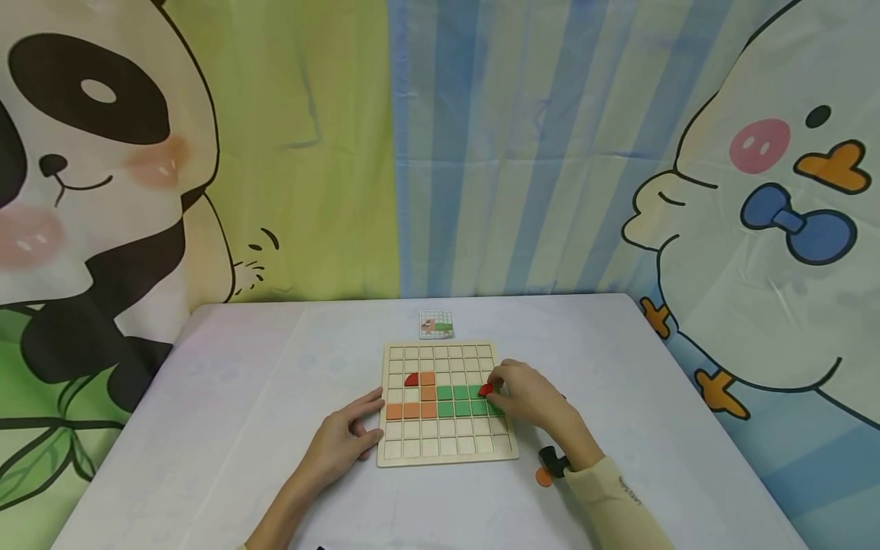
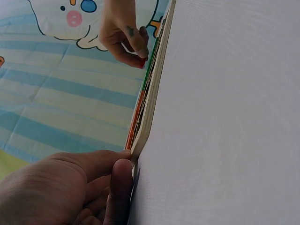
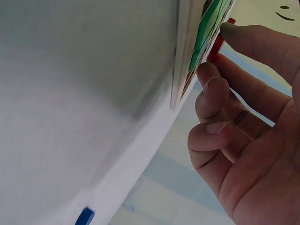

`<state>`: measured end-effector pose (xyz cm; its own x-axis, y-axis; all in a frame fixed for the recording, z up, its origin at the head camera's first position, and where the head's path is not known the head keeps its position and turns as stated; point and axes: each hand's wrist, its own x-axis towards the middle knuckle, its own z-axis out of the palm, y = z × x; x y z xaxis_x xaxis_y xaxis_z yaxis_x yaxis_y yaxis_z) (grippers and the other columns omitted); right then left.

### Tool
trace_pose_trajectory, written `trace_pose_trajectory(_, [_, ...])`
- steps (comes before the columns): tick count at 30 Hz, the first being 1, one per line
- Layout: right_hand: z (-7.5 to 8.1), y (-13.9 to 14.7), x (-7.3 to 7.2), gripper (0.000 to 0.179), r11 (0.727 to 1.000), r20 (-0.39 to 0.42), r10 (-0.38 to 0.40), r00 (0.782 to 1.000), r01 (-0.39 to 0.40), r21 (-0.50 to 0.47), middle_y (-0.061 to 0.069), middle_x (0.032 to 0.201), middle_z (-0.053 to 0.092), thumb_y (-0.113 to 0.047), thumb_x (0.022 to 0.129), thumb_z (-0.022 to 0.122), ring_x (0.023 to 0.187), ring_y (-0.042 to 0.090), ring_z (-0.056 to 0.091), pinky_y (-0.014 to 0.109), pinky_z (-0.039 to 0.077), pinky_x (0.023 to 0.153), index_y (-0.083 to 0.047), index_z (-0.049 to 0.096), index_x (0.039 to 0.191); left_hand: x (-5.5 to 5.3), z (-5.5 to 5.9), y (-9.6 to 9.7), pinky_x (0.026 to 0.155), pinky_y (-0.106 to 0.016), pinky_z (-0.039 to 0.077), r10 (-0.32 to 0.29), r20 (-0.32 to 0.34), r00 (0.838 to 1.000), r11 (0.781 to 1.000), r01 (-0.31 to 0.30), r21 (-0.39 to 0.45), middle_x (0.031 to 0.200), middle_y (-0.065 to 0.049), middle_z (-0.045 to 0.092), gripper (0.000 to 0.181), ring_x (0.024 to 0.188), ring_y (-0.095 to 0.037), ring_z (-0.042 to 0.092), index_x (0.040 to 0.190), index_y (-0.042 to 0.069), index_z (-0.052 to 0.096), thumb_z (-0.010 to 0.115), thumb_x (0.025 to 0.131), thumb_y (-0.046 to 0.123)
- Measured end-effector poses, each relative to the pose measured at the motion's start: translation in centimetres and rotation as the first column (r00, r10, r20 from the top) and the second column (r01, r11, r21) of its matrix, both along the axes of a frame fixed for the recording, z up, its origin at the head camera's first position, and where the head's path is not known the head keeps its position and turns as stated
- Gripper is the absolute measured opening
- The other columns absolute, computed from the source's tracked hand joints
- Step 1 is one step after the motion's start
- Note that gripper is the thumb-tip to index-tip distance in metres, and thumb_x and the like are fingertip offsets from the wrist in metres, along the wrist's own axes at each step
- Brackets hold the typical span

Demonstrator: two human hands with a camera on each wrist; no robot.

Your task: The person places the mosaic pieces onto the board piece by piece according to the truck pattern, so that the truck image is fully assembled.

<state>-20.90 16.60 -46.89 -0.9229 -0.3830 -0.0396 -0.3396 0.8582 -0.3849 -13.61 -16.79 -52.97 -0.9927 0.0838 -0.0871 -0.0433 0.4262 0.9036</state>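
Observation:
A pale wooden grid board [image 1: 447, 449] lies on the white table. My right hand [image 1: 528, 393] pinches a small red piece [image 3: 216, 47] between thumb and index finger, over the board's right side by the green squares [image 1: 463, 409]. Orange squares [image 1: 411, 411] fill cells on the left, with more stacked above at the middle. Beside that stack sits another red piece [image 1: 412, 380] with one rounded corner. My left hand [image 1: 337, 445] rests against the board's left edge; its index finger and thumb touch the rim in the left wrist view.
Behind the board lies a small printed card [image 1: 436, 325] with a coloured grid picture. Near my right forearm are a dark piece [image 1: 550, 461] and an orange round piece [image 1: 543, 477]. A blue piece [image 3: 85, 216] shows low in the right wrist view.

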Motion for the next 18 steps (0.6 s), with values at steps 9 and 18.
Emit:
trace_pose_trajectory(9, [0.1, -1.9, -0.2, 0.020, 0.996, -0.020, 0.084, 0.996, -0.084, -0.032, 0.006, 0.108, 0.074, -0.017, 0.094, 0.081, 0.098, 0.021, 0.069, 0.041, 0.061, 0.089, -0.004, 0.077, 0.109, 0.0, 0.1, 0.0, 0.053, -0.024, 0.045, -0.006, -0.014, 1.000, 1.000, 0.007, 0.025, 0.159, 0.007, 0.057, 0.056, 0.056, -0.013, 0.059, 0.145, 0.011, 0.066, 0.081, 0.091, 0.007])
trace_pose_trajectory(18, [0.1, -4.3, -0.3, 0.020, 0.990, -0.019, 0.137, 0.990, -0.138, -0.035, 0.006, 0.106, 0.074, -0.018, 0.095, 0.080, 0.098, 0.021, 0.068, 0.040, 0.061, 0.088, -0.004, 0.077, 0.108, 0.0, 0.0, 0.0, 0.052, -0.023, 0.046, -0.011, -0.014, 1.000, 0.999, 0.012, 0.038, 0.161, 0.006, 0.055, 0.055, 0.055, -0.013, 0.059, 0.144, 0.010, 0.066, 0.081, 0.091, 0.007])
